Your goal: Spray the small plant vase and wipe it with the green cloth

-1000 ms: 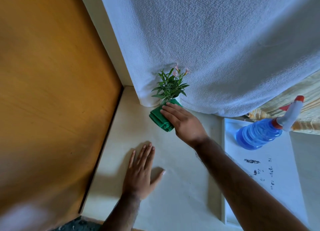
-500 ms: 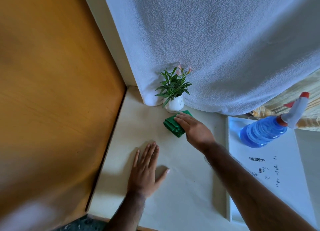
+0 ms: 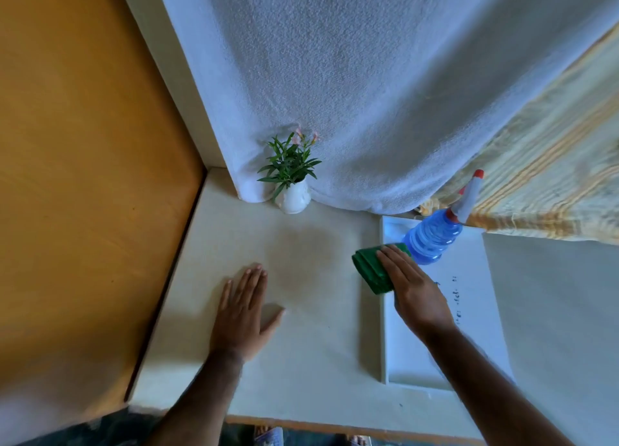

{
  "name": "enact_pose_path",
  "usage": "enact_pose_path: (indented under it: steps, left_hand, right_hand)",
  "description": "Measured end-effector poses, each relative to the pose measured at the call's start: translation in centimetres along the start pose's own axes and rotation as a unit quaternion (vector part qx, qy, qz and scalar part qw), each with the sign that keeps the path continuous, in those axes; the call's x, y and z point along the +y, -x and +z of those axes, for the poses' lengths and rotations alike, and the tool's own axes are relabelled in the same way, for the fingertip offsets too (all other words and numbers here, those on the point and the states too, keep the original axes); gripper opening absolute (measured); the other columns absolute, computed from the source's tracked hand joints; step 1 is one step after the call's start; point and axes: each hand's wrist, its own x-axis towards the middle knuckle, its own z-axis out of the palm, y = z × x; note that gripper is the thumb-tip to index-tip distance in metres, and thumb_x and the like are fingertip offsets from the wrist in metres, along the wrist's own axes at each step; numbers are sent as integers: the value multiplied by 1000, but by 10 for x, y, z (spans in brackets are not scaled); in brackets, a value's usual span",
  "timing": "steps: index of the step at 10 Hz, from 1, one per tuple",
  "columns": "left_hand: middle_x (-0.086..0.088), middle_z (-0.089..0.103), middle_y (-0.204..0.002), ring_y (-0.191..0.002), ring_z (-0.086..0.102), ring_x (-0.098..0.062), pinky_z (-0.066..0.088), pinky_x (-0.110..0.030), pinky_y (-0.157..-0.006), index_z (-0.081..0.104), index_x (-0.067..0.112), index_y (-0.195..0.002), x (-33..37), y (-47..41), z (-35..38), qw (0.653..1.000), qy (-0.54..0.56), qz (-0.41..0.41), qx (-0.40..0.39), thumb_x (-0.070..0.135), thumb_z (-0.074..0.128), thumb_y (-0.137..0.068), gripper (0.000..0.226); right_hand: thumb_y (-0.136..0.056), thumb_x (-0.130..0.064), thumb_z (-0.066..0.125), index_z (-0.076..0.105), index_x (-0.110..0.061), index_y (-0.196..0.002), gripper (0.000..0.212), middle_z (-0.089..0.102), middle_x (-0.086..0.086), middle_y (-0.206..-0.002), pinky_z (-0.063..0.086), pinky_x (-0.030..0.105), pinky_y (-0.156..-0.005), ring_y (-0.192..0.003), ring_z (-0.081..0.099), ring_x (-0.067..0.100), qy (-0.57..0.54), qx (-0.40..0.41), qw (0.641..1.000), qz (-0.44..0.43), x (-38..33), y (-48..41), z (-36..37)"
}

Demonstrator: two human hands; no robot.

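Note:
The small white vase [image 3: 294, 199] with green leaves and pink flowers stands upright at the back of the pale table, against a hanging white towel. My right hand [image 3: 412, 289] holds the folded green cloth [image 3: 371, 269] over the left rim of a white tray, well to the right of the vase. The blue spray bottle [image 3: 434, 238] with a white and red nozzle sits on the tray just behind the cloth. My left hand [image 3: 242, 312] lies flat and open on the table, in front of the vase.
The white tray [image 3: 475, 311] with dark specks lies at the right. A white towel [image 3: 351, 87] hangs behind, with a yellow striped cloth [image 3: 549, 177] at the far right. An orange wooden panel [image 3: 83, 177] borders the table's left side. A damp patch [image 3: 301, 254] marks the table.
My right hand has drawn the green cloth away from the vase, rightward and toward me, to the tray's edge. The vase now stands uncovered. My left hand stays flat.

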Motion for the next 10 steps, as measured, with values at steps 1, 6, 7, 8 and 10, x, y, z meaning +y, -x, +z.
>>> enact_pose_path:
  steps: [1, 6, 7, 8, 10]
  left_hand:
    - [-9, 30, -174, -160, 29, -25, 24, -58, -129, 37, 10, -163, 2, 0, 0, 1000, 0, 4, 8, 68, 44, -97, 89]
    - [-14, 34, -172, -159, 32, -29, 24, -58, -129, 37, 6, -162, 4, -1, 1, 999, -23, 19, 31, 67, 42, -98, 89]
    - [-14, 34, -171, -158, 33, -30, 26, -59, -128, 37, 6, -162, 5, 0, 3, 999, -27, 23, 29, 67, 41, -98, 89]
    - [-14, 35, -171, -158, 33, -31, 28, -60, -127, 37, 5, -162, 3, -1, 5, 999, -30, 22, 26, 67, 40, -98, 89]
    - [-18, 40, -167, -151, 43, -36, 38, -64, -118, 38, 1, -160, -2, -4, 6, 999, -22, 28, -19, 75, 15, -104, 96]
  right_hand:
    - [-69, 28, 59, 60, 4, -134, 69, 57, 15, -142, 48, 50, -104, -136, 49, 33, 26, -12, 998, 49, 20, 47, -6]
    - [-91, -18, 72, 31, -6, -154, 76, 26, 10, -161, 14, 36, -124, -151, 23, 26, 61, -104, 986, 115, 51, 117, 7]
    - [-101, -57, 41, 24, -2, -156, 79, 17, 13, -164, 6, 36, -125, -154, 10, 24, 117, -124, 979, 109, 43, 121, 8]
    - [-101, -67, 22, 18, -1, -157, 87, 13, 15, -165, 10, 41, -124, -154, 5, 24, 125, -160, 971, 127, 36, 118, 10]
    - [-94, -80, 14, 9, -3, -159, 101, 1, 13, -167, 8, 40, -125, -154, -4, 21, 103, -177, 967, 154, 27, 104, -3]
